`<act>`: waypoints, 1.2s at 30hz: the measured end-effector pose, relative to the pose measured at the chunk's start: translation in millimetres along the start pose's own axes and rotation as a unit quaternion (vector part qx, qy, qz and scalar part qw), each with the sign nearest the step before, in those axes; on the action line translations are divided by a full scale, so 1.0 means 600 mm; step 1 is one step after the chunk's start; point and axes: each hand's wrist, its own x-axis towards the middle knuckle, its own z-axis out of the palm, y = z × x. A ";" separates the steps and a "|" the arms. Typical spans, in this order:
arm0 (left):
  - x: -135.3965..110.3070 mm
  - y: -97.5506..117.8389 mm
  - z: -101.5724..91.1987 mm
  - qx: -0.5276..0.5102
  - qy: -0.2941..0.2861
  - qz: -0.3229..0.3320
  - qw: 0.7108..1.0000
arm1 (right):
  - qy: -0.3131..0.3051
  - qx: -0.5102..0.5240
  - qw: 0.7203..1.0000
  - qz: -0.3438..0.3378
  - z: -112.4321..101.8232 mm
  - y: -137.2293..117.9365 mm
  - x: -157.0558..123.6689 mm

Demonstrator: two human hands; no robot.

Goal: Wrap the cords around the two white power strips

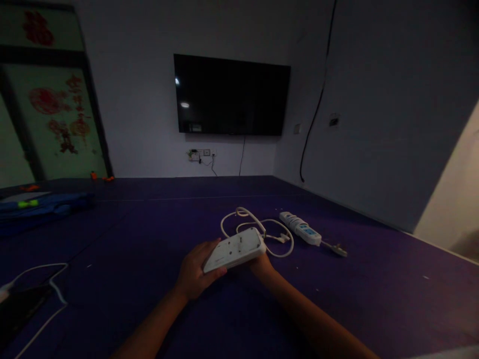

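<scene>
A white power strip (235, 248) is held up off the purple floor, tilted, its back with small holes and slots facing me. My left hand (196, 267) grips its left end, thumb along the near edge and fingers at the far side. Under the right end, my right hand (261, 264) holds the strip from beneath; its fingers are hidden behind it. A white cord (288, 250) runs from the strip's right end and lies in loose loops on the floor, with a white plug (283, 238) inside the loops.
Right of the loops lies a second power strip (309, 233) with cord wound round it and its plug (340, 250) stretched out. At lower left are a white cable (56, 286) and a dark flat object (24, 306). Blue cloth (56, 205) lies farther back, before the wall television (232, 97).
</scene>
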 end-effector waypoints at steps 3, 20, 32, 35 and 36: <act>-0.001 -0.001 0.000 0.021 0.004 0.007 1.000 | 0.043 0.020 0.999 0.028 0.002 -0.013 0.007; 0.028 -0.057 -0.057 0.119 0.235 -0.279 0.924 | 0.186 -0.388 0.866 -0.253 -0.043 -0.119 0.042; 0.015 -0.104 -0.073 0.351 0.028 -0.304 0.885 | 0.283 -0.368 0.850 -0.249 -0.076 -0.113 0.063; 0.012 -0.126 -0.081 0.320 -0.014 -0.304 0.897 | 0.314 -0.364 0.849 -0.221 -0.083 -0.118 0.067; 0.011 -0.133 -0.084 0.305 -0.026 -0.301 0.903 | 0.329 -0.361 0.847 -0.208 -0.088 -0.120 0.069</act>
